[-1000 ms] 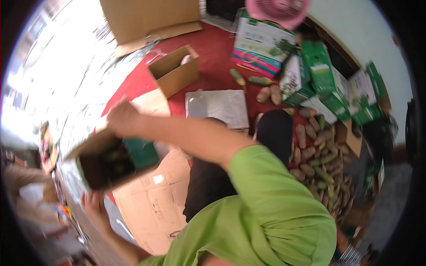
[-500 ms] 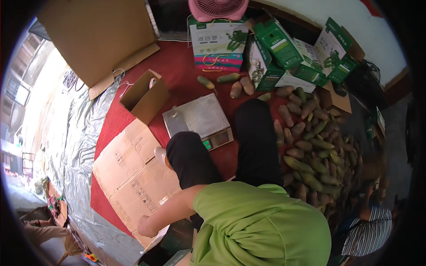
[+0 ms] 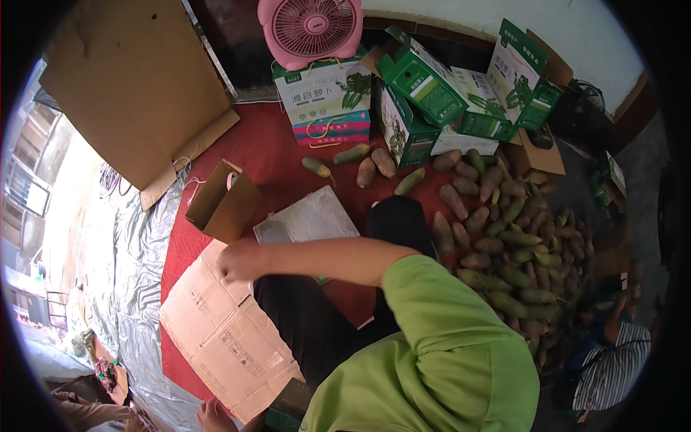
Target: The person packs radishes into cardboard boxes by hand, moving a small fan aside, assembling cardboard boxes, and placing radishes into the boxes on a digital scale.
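Observation:
A flat, creased cardboard sheet [image 3: 234, 338] lies to the left of my bent leg. My right arm, in a green sleeve, reaches across my knee, and my right hand [image 3: 243, 261] is over the sheet's far end with its fingers curled. Whatever those fingers may hold is hidden under them. Beside the sheet's near left edge, my left hand [image 3: 213, 416] shows at the bottom, fingers slightly apart and no object visible in them. A metal-topped scale [image 3: 309, 216] stands past my knee, partly covered by my right forearm.
A small open brown box [image 3: 224, 201] stands beyond my right hand. Green and reddish radishes [image 3: 504, 259] are heaped at the right. Green-and-white cartons [image 3: 432, 86] and a pink fan [image 3: 313, 29] stand at the back. A person in stripes [image 3: 612, 374] is at lower right.
My right hand has moved from the cardboard sheet's near end to its far end. My left hand has come into view at the bottom. The whole view has shifted down.

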Demonstrator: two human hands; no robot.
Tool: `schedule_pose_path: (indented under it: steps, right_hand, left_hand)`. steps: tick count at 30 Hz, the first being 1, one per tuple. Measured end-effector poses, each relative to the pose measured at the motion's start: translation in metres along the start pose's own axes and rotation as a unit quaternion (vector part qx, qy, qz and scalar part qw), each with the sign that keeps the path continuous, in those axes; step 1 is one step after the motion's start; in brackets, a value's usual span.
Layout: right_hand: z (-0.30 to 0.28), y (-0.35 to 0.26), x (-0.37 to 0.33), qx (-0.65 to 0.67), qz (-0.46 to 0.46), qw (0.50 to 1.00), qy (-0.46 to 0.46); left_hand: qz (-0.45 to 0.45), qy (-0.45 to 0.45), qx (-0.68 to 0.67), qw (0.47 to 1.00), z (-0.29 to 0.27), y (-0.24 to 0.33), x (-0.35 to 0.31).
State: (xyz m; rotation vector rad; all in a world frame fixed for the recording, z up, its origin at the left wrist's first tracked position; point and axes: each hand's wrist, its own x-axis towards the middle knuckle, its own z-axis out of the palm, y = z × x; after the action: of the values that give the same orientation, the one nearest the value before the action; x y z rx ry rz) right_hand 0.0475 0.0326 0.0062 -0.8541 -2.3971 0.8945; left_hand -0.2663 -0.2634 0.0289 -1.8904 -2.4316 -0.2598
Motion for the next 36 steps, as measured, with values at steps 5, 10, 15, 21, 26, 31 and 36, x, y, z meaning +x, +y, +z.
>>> schedule_pose_path:
  steps: [5,10,15,21,26,31,36]
  right_hand:
    - [-0.09,0.07,-0.105,0.012,0.137,0.984,0.115]
    - [-0.094,0.113,-0.167,0.039,0.163,0.976,0.141]
    - [-0.104,0.104,-0.189,0.055,0.227,0.967,0.101]
    - [-0.096,0.069,-0.156,0.071,0.143,0.984,0.077]
    - [-0.08,0.041,-0.127,0.094,0.105,0.99,-0.02]
    - [-0.029,0.082,-0.099,0.219,0.156,0.959,-0.091]
    - [-0.057,0.099,-0.077,0.176,0.154,0.97,-0.071]
  left_hand:
    - [0.171,-0.037,-0.073,0.982,0.024,0.136,0.077]
    - [0.309,-0.068,-0.146,0.937,0.026,0.251,0.127]
    - [0.414,-0.107,-0.278,0.86,0.008,0.349,0.171]
    - [0.49,-0.105,-0.333,0.799,-0.024,0.424,0.24]
    - [0.286,-0.21,-0.42,0.835,-0.029,0.487,0.323]
    - [0.332,-0.136,-0.529,0.769,0.004,0.548,0.457]
    - [0.274,-0.134,-0.586,0.751,0.019,0.616,0.581]
